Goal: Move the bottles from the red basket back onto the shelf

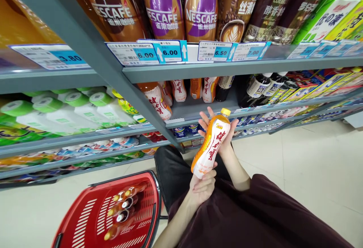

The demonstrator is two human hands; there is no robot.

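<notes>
An orange drink bottle (212,145) with a yellow cap and a white label with red characters lies tilted across both my hands, label facing up. Around its base, my left hand (204,184) has its fingers closed. My right hand (227,138) cradles the upper part from behind, thumb on one side and fingertips showing on the other; its palm is mostly hidden by the bottle. Similar bottles (157,102) stand on the shelf just beyond my hands.
A red shopping basket (85,206) with several bottles (128,202) in it sits on the floor at lower left. Grey shelves (198,70) run across the front, carrying coffee bottles (201,9), dark-liquid bottles (258,87) and white bottles with green caps (68,113).
</notes>
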